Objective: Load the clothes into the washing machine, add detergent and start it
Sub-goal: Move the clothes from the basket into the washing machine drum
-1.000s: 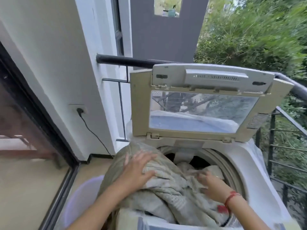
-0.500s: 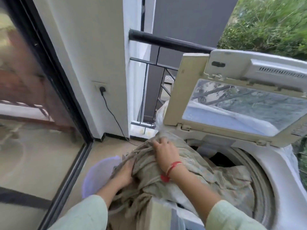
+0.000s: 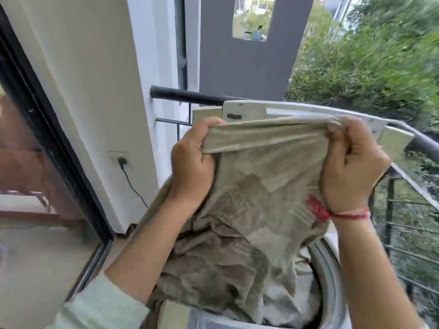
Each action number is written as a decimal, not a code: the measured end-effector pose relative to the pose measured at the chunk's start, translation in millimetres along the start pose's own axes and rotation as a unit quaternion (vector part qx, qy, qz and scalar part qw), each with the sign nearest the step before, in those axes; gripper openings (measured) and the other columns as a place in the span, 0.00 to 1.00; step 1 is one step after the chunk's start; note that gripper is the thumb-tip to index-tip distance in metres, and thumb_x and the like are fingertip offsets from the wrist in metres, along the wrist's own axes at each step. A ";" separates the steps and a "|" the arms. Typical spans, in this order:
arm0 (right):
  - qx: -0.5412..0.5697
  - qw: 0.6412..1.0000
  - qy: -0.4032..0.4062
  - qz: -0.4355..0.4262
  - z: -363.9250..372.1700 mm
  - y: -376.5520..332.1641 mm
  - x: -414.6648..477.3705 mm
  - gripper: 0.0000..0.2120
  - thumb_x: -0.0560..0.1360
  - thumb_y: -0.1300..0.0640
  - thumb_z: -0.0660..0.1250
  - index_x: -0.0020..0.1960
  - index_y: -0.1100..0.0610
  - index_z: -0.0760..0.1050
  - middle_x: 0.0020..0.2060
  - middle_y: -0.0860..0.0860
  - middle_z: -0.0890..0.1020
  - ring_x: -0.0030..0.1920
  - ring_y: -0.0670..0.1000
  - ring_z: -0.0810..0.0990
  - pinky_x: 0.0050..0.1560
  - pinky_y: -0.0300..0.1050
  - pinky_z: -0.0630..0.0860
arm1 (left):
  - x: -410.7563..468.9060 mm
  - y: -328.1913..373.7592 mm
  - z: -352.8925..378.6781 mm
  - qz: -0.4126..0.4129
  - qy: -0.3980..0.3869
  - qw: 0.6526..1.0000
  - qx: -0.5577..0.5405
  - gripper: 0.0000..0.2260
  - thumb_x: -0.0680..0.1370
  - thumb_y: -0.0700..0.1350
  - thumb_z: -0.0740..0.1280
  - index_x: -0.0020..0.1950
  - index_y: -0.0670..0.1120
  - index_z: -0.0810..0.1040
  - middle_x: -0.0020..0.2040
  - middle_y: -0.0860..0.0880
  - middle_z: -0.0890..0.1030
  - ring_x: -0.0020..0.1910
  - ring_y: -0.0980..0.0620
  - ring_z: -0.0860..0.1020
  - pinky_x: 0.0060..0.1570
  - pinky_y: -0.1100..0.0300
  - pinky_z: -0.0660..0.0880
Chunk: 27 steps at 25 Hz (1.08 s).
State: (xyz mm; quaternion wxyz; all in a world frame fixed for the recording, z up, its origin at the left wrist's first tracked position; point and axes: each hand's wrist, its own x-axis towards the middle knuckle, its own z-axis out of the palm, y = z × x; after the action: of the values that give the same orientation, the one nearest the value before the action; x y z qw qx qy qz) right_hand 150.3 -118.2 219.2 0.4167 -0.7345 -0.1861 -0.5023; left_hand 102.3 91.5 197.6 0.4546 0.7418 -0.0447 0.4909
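Note:
A large beige patterned cloth (image 3: 249, 210) hangs stretched between my hands, above the top-loading washing machine's round drum opening (image 3: 332, 281). My left hand (image 3: 192, 162) grips the cloth's upper left edge. My right hand (image 3: 351, 162) grips its upper right edge, with a red thread on that wrist. The cloth's lower part trails down over the machine's left side and into the drum. Behind the cloth, the raised lid (image 3: 247, 111) of the machine shows only along its top edge. More pale laundry lies in the drum under the cloth.
A black balcony railing (image 3: 418, 143) runs behind and right of the machine, with bushes beyond. A white wall with a socket and plugged black cable (image 3: 122, 161) stands on the left. A dark-framed glass door (image 3: 47, 162) is at far left.
Both hands took hold of the cloth's top edge and lifted it from the machine's left rim up in front of the lid. The view tilted upward.

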 end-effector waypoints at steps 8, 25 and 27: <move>-0.303 0.719 -0.570 0.258 -34.3 163.8 -181.1 0.18 0.72 0.49 0.66 0.60 0.55 0.73 0.55 0.59 0.80 0.55 0.60 0.79 0.43 0.44 0.70 | -153.4 -92.4 118.5 -0.099 -0.704 0.632 0.308 0.19 0.76 0.45 0.61 0.68 0.50 0.69 0.67 0.44 0.71 0.69 0.43 0.66 0.68 0.35 0.50; -0.280 0.592 -0.735 -0.178 220.6 -65.2 -258.9 0.15 0.77 0.51 0.56 0.59 0.49 0.75 0.55 0.52 0.80 0.62 0.58 0.73 0.70 0.67 0.48 | -235.2 -280.0 -148.4 -0.431 -0.479 0.735 0.210 0.44 0.71 0.52 0.71 0.77 0.48 0.45 0.76 0.44 0.55 0.74 0.45 0.59 0.70 0.56 0.60; -0.159 0.705 -0.685 -0.097 182.3 -52.3 -233.4 0.16 0.74 0.52 0.57 0.59 0.47 0.75 0.52 0.51 0.82 0.56 0.57 0.78 0.65 0.54 0.65 | -220.4 -248.9 -135.3 -0.399 -0.405 0.809 0.147 0.29 0.75 0.41 0.68 0.72 0.55 0.62 0.70 0.49 0.69 0.69 0.46 0.68 0.61 0.64 0.65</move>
State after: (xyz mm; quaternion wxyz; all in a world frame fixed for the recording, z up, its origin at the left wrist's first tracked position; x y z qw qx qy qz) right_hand 120.9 91.8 6.0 0.0013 -0.9097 -0.4077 0.0792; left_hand 23.6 250.0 -114.7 0.4369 0.8838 0.1478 -0.0785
